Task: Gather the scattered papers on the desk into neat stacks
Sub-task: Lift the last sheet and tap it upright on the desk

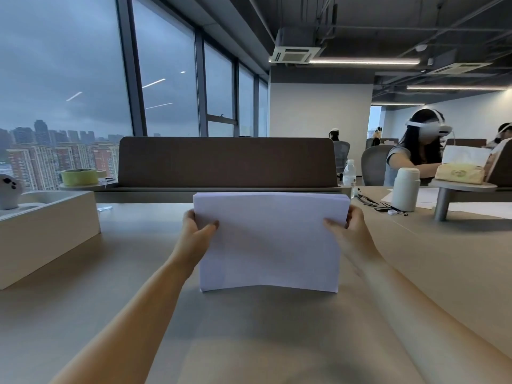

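White paper stack (270, 242) hides most fingers; left hand (195, 231), right hand (349, 231) clamp side edges, bottom edge bowed on smooth desk (138, 273).

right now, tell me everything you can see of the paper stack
The paper stack is plain white sheets, squared into one block and held upright on its bottom edge on the desk. That edge bows slightly. The left hand and right hand grip its sides, thumbs in front.
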Available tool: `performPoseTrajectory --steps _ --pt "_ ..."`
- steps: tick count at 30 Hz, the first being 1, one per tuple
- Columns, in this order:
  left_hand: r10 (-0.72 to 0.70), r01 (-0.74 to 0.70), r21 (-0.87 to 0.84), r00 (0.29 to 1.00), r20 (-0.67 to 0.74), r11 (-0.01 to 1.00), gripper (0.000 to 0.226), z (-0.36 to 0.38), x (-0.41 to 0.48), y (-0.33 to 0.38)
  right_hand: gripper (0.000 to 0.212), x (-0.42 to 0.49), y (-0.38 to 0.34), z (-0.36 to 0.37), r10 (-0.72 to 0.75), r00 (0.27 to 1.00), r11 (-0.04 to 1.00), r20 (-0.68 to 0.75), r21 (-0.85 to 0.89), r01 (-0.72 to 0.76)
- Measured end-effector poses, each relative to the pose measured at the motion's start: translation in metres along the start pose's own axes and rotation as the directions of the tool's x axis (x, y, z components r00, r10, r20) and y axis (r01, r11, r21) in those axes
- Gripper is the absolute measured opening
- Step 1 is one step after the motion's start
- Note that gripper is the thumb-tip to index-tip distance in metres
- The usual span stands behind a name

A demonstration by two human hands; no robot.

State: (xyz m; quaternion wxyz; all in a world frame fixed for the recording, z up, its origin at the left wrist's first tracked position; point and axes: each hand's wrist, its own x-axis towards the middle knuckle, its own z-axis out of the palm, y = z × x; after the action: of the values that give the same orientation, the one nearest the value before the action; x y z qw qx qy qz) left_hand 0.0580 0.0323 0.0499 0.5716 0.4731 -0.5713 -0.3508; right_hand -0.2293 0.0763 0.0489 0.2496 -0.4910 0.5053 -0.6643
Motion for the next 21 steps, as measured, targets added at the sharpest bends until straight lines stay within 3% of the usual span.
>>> performPoseTrajectory --steps 3,5,7,10,15,17,19,21 --pt "0.114 -0.113 0.015 0.992 -0.045 0.993 0.058 0.002 0.003 0.015 0.069 0.000 -0.009 0.002 -0.106 0.993 0.992 -0.059 -0.069 0.102" --pt "0.241 -0.230 0.148 0.969 -0.057 0.962 0.071 0.002 0.005 0.021 0.081 0.001 -0.012 0.000 -0.240 0.970 0.934 -0.027 -0.278 0.223" --pt "0.316 -0.297 0.318 0.949 -0.006 0.900 0.068 0.003 0.005 0.027 0.076 0.001 -0.017 0.000 -0.319 0.946 0.801 0.060 -0.517 0.303" --pt "0.331 -0.295 0.496 0.943 0.017 0.816 0.049 0.004 0.004 0.032 0.057 0.002 -0.020 0.003 -0.339 0.934 0.689 0.114 -0.646 0.329" --pt "0.315 -0.265 0.556 0.949 0.006 0.788 0.049 0.001 0.005 0.037 0.053 0.000 -0.024 0.005 -0.341 0.934 0.677 0.109 -0.661 0.325" --pt "0.291 -0.239 0.526 0.957 -0.017 0.817 0.057 -0.001 0.006 0.036 0.061 -0.001 -0.025 0.004 -0.340 0.938 0.738 0.062 -0.600 0.307" --pt "0.172 -0.136 0.379 0.983 -0.061 0.915 0.067 -0.003 0.009 0.031 0.069 -0.002 -0.027 0.002 -0.248 0.969 0.864 -0.012 -0.455 0.216" --pt "0.021 -0.012 0.155 0.998 -0.057 0.988 0.061 -0.006 0.011 0.022 0.064 -0.004 -0.027 0.000 -0.094 0.994 0.960 -0.051 -0.270 0.077"
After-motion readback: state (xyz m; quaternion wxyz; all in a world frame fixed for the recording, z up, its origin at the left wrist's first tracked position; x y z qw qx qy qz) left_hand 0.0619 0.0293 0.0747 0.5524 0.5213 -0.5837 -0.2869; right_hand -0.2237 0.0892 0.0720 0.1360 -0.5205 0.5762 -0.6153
